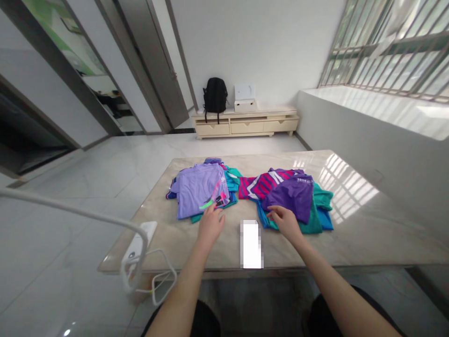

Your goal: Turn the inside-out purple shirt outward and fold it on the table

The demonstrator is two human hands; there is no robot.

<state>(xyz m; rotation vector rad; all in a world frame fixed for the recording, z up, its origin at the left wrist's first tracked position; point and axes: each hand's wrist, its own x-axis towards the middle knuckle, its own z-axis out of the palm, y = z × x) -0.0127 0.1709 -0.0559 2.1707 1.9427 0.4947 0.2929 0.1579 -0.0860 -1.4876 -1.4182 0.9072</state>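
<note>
A lavender shirt (198, 187) with green, pink and black marks tops the left heap of clothes, with teal and blue garments showing under it. My left hand (211, 223) is at its lower edge, fingers loosely apart and gripping nothing visible. On the right heap, a dark purple garment (294, 199) with white print lies over teal clothing (317, 215) and blue cloth. Beside it, a pink-and-purple striped garment (261, 185) reaches towards the left heap. My right hand (286, 221) is at the purple garment's lower left edge, thumb and fingers slightly apart; whether it touches the cloth is unclear.
Between my forearms, a pixelated white rectangle (251, 244) lies on the marble-look table (351, 238). A white power strip (140, 243) with cables and a curved white tube (87, 213) are at left. Beyond, a low cabinet (247, 125) carries a black backpack (215, 95) and white boxes (244, 97).
</note>
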